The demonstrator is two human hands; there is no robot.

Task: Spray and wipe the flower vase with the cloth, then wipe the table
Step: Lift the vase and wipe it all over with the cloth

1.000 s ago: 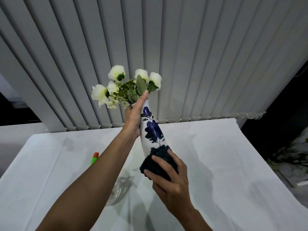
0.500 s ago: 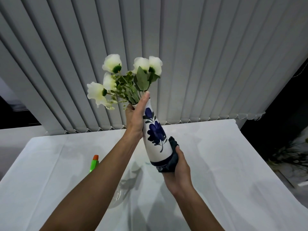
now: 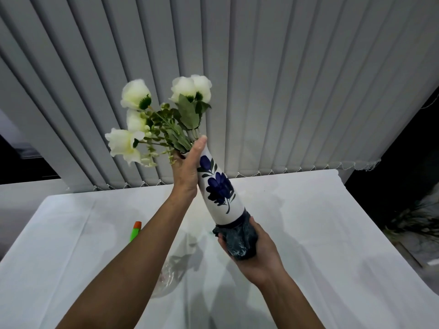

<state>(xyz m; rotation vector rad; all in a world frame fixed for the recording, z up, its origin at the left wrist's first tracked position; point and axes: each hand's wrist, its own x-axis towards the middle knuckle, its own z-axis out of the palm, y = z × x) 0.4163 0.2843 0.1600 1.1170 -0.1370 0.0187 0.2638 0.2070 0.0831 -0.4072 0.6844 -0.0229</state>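
I hold a white flower vase (image 3: 221, 193) with blue painted flowers up in the air over the table, tilted to the left. White artificial flowers (image 3: 161, 119) stick out of its neck. My left hand (image 3: 187, 169) grips the neck just under the blooms. My right hand (image 3: 256, 252) cups the vase's base from below with a dark blue cloth (image 3: 237, 241) pressed against the bottom. A spray bottle (image 3: 135, 231) with a green body and orange tip lies on the table to the left, mostly hidden behind my left forearm.
The table (image 3: 320, 222) has a white cover and its far edge meets grey vertical blinds (image 3: 285, 91). A clear glass object (image 3: 169, 279) lies on the table under my left forearm. Dark plants (image 3: 418, 222) stand off the table's right side.
The cloth has gone from the lower front of the vase around its side to under the base. My left hand has raised and tilted the vase further left.
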